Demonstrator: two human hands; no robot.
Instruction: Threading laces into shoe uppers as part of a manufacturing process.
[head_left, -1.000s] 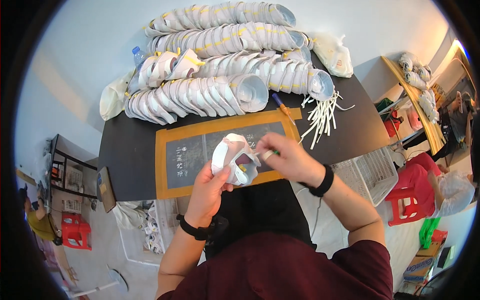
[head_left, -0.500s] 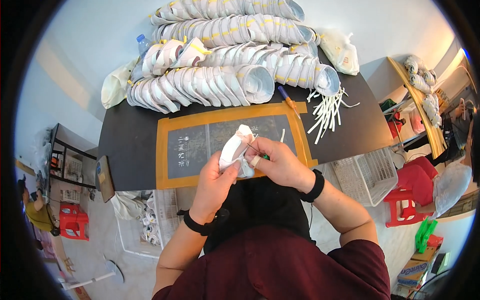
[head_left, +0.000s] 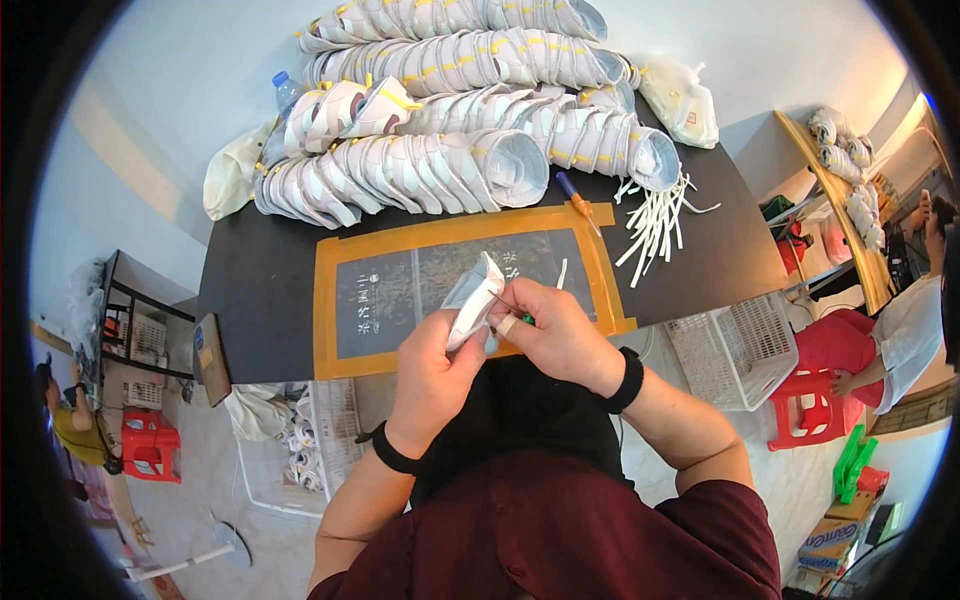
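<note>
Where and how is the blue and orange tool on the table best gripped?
Probably around the thick handle, from above, with the right hand, which is the nearer one. The tool lies with its thin end toward the person and the handle farther off; nothing covers it between the shoe stack at left and white strips at right.

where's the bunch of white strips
In the head view, the bunch of white strips lies toward the right of the dark table, right of the blue-and-orange tool and beyond the right hand.
</note>
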